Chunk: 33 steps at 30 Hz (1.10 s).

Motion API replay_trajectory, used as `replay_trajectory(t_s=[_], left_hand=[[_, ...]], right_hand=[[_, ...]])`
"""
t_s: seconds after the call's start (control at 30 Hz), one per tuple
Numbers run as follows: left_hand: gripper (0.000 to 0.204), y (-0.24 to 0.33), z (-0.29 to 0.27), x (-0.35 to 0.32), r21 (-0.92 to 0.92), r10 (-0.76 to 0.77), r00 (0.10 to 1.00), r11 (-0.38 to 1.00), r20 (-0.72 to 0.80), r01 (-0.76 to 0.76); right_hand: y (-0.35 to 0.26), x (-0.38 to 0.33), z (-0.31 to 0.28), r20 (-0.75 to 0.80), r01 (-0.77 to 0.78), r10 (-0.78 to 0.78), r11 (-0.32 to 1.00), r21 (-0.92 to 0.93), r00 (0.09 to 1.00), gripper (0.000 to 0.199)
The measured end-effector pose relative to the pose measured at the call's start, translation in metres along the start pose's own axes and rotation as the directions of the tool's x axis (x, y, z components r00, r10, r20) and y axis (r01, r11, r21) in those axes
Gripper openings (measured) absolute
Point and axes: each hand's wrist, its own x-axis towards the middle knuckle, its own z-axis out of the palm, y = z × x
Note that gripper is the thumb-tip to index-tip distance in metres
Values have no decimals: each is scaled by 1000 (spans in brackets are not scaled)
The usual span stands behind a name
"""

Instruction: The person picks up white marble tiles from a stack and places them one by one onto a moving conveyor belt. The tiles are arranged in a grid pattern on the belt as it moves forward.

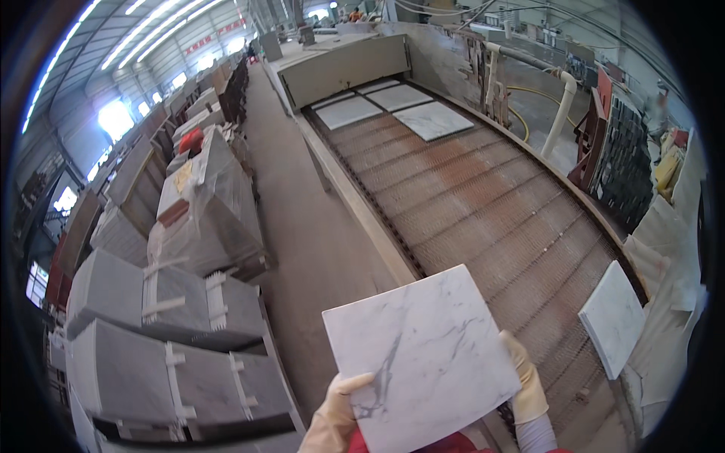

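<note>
A white marble tile with grey veins is held up in front of me, between both hands. My left hand, in a cream rubber glove, grips its lower left edge with the thumb lying on the face. On the opposite edge, my gloved right hand is closed round the side; its fingers behind the tile are hidden. Beyond lies a ribbed conveyor bed. At its far end several similar tiles lie flat, close to a beige machine cover. Another white tile leans by the conveyor's right edge.
Stacks of strapped grey slabs stand along the left, with plastic-wrapped pallets behind them. A concrete aisle runs between them and the conveyor. To the right are a white pipe, a yellow hose and draped pale sheeting.
</note>
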Motion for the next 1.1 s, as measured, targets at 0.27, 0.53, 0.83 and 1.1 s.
replay_trajectory(t_s=[0.27, 0.53, 0.83, 1.1], left_hand=[[58, 157, -27, 110, 7, 125, 966, 992, 228, -130], [63, 266, -8, 176, 106, 327, 940, 936, 96, -336], [55, 368, 22, 332, 122, 218, 972, 966, 90, -228], [40, 476, 38, 469, 368, -82, 977, 930, 199, 3]], right_hand=[[46, 141, 69, -382, 342, -307, 939, 27, 872, 77], [109, 248, 205, 105, 251, -264, 960, 124, 959, 85], [12, 405, 269, -20, 316, -316, 939, 136, 948, 69], [-81, 540, 292, -85, 406, -398, 907, 113, 913, 69]])
